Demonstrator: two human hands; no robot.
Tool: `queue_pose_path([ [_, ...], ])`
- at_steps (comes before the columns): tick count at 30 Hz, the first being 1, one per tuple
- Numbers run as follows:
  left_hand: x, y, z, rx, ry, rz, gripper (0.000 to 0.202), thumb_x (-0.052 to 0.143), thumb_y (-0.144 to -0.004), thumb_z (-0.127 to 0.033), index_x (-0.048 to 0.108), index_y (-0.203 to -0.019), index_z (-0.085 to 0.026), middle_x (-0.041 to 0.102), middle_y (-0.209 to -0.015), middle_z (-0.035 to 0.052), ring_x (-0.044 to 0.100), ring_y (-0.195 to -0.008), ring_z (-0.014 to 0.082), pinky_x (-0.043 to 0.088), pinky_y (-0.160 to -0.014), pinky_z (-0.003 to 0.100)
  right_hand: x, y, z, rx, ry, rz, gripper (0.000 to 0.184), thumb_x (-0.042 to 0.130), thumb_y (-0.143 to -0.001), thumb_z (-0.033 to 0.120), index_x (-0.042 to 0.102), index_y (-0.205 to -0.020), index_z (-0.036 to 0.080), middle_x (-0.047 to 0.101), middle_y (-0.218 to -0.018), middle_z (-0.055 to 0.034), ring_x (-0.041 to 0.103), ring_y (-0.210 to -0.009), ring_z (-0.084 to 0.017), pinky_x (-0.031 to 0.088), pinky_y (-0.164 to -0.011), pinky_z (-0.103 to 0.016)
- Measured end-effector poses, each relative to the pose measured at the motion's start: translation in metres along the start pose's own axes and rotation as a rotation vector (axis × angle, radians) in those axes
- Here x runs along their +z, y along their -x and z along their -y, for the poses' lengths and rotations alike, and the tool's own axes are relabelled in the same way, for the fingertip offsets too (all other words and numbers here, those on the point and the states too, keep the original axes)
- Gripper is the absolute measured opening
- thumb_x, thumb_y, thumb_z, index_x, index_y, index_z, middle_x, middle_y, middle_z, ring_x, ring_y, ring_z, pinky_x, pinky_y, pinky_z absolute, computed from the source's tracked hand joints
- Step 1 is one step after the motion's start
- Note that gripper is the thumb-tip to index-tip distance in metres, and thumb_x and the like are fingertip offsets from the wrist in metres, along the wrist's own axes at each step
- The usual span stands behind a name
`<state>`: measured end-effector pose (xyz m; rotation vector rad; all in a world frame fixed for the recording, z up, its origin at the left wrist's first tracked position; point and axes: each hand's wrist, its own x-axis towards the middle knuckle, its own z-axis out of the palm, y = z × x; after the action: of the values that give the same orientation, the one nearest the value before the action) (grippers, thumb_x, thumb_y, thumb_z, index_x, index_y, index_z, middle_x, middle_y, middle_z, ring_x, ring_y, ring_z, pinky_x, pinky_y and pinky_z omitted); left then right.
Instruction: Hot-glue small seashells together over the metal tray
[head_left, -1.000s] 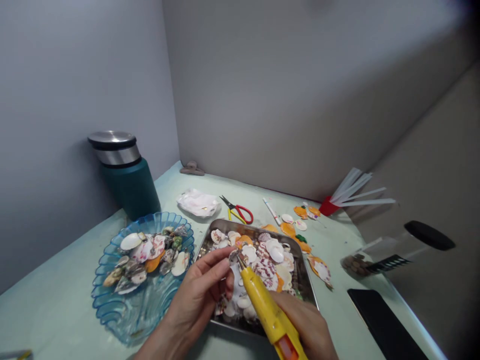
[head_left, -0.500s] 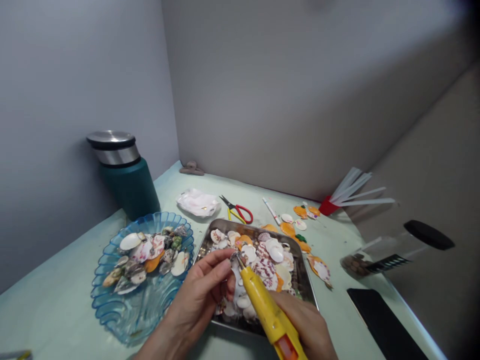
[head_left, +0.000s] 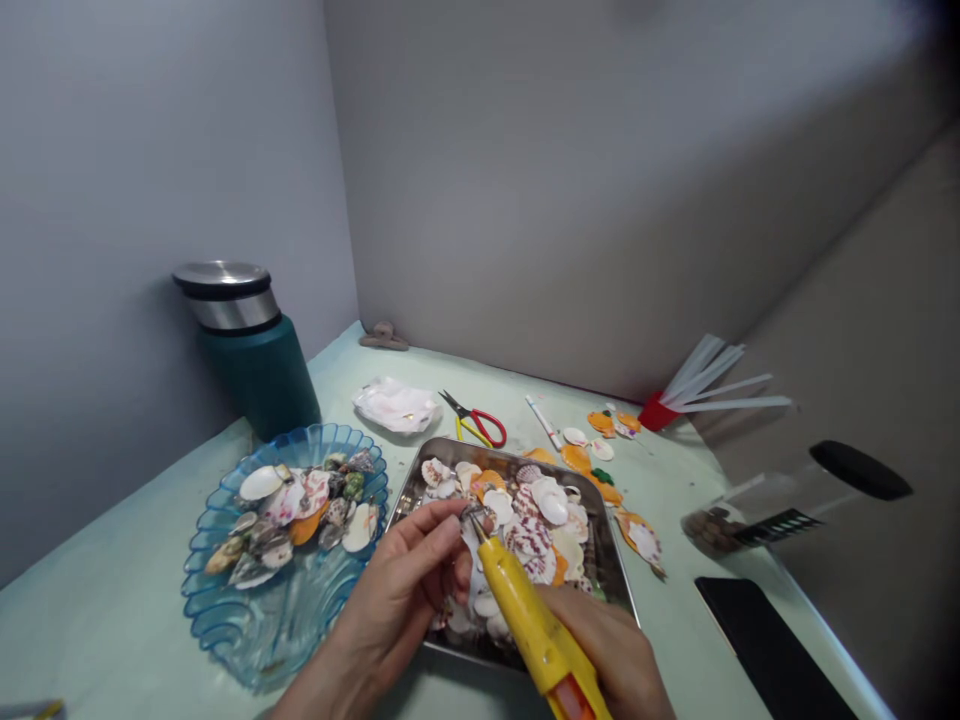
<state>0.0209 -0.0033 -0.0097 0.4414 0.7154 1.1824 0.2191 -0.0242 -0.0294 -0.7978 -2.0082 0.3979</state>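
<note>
Head view: the left hand (head_left: 401, 590) hovers over the near left part of the metal tray (head_left: 611, 570), its thumb and fingertips pinched on a small shell (head_left: 471, 515); that grip is closed tight on the shell and nothing else. The right hand (head_left: 607, 650) sits at the tray's near edge, its fingers wrapped fully round the yellow glue gun (head_left: 529, 620), whose nozzle tip touches the small shell or lies right at it. The tray is heaped with loose shells (head_left: 544, 515). Just left of the tray stands a blue glass dish (head_left: 225, 620) with more shells in it. Behind the dish is a dark green flask (head_left: 251, 360). Beyond the tray's far edge lie scissors (head_left: 480, 425) and a white packet (head_left: 396, 405). Right of the tray lies a black flat object (head_left: 765, 655) on the desk (head_left: 112, 600).
</note>
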Motion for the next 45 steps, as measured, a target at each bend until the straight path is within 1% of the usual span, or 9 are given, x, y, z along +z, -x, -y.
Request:
queue_pose_path([
  [4,0.001,-0.001,0.0,0.011,0.006,-0.015,0.03,0.078,-0.071,-0.031,0.067,-0.095,-0.016,0.067,-0.063,0.0026,0.051,-0.045,0.0076,0.042,-0.046,0.018,-0.006,-0.001,-0.004,-0.022,-0.008,0.103,0.039,0.047,-0.094,0.052,0.058,-0.114,0.021,0.072,-0.076,-0.0063,0.071,-0.065,-0.021,0.054,-0.06,-0.025],
  [6,0.001,-0.001,-0.001,0.008,0.0,-0.018,0.031,0.078,-0.071,-0.032,0.067,-0.095,-0.016,0.065,-0.059,0.0015,0.05,-0.045,0.008,0.041,-0.046,0.018,-0.008,-0.002,-0.004,-0.025,-0.011,0.129,0.039,0.048,-0.093,0.051,0.057,-0.115,0.02,0.072,-0.076,-0.0062,0.071,-0.065,-0.021,0.054,-0.06,-0.025],
  [12,0.003,0.001,-0.002,-0.021,-0.024,-0.014,0.032,0.077,-0.072,-0.035,0.066,-0.096,-0.017,0.061,-0.051,-0.0001,0.051,-0.044,0.0086,0.039,-0.046,0.018,-0.004,-0.003,0.004,0.016,-0.008,0.034,0.043,0.043,-0.094,0.056,0.06,-0.111,0.02,0.071,-0.075,-0.0068,0.07,-0.062,-0.021,0.052,-0.058,-0.026],
  [18,0.004,0.002,-0.002,-0.026,-0.029,0.0,0.032,0.08,-0.069,-0.033,0.068,-0.094,-0.017,0.061,-0.05,-0.0002,0.051,-0.044,0.0092,0.038,-0.046,0.018,-0.005,-0.005,0.002,-0.039,-0.015,0.067,0.041,0.042,-0.095,0.052,0.057,-0.114,0.019,0.071,-0.073,-0.0068,0.069,-0.061,-0.02,0.052,-0.056,-0.026],
  [27,0.001,0.0,-0.002,-0.026,-0.032,0.013,0.031,0.08,-0.069,-0.03,0.068,-0.094,-0.015,0.06,-0.051,-0.0002,0.051,-0.045,0.0084,0.038,-0.047,0.018,0.003,-0.001,0.002,-0.016,0.02,-0.042,0.042,0.039,-0.095,0.055,0.057,-0.111,0.021,0.067,-0.068,-0.0036,0.068,-0.06,-0.02,0.052,-0.057,-0.026],
  [32,0.002,0.0,-0.001,-0.025,-0.037,0.012,0.031,0.079,-0.07,-0.03,0.067,-0.095,-0.015,0.059,-0.05,-0.0006,0.05,-0.044,0.0081,0.038,-0.046,0.018,0.002,-0.002,0.002,-0.006,0.014,-0.045,0.042,0.039,-0.096,0.054,0.058,-0.111,0.021,0.073,-0.076,-0.0066,0.07,-0.061,-0.02,0.052,-0.056,-0.026],
  [36,0.003,0.001,-0.001,-0.018,-0.026,0.006,0.029,0.079,-0.07,-0.029,0.068,-0.094,-0.015,0.061,-0.054,-0.0001,0.05,-0.045,0.0077,0.04,-0.047,0.018,0.001,-0.003,0.004,0.016,0.02,-0.021,0.038,0.043,-0.095,0.051,0.06,-0.109,0.02,0.072,-0.073,-0.0062,0.07,-0.06,-0.02,0.052,-0.055,-0.025],
  [41,0.004,0.001,-0.001,-0.002,-0.022,-0.012,0.028,0.08,-0.069,-0.028,0.069,-0.092,-0.015,0.06,-0.054,-0.0007,0.05,-0.046,0.0081,0.041,-0.047,0.018,0.003,-0.003,0.005,0.029,-0.008,-0.021,0.042,0.042,-0.094,0.055,0.061,-0.107,0.02,0.07,-0.07,-0.0058,0.069,-0.06,-0.021,0.052,-0.057,-0.026],
  [45,0.004,0.0,-0.001,-0.008,0.007,-0.006,0.031,0.081,-0.068,-0.029,0.068,-0.092,-0.014,0.061,-0.055,-0.0002,0.05,-0.046,0.0076,0.041,-0.046,0.018,0.004,-0.001,0.004,0.032,0.0,-0.029,0.042,0.043,-0.093,0.055,0.061,-0.109,0.02,0.071,-0.074,-0.0071,0.069,-0.061,-0.021,0.051,-0.057,-0.026],
])
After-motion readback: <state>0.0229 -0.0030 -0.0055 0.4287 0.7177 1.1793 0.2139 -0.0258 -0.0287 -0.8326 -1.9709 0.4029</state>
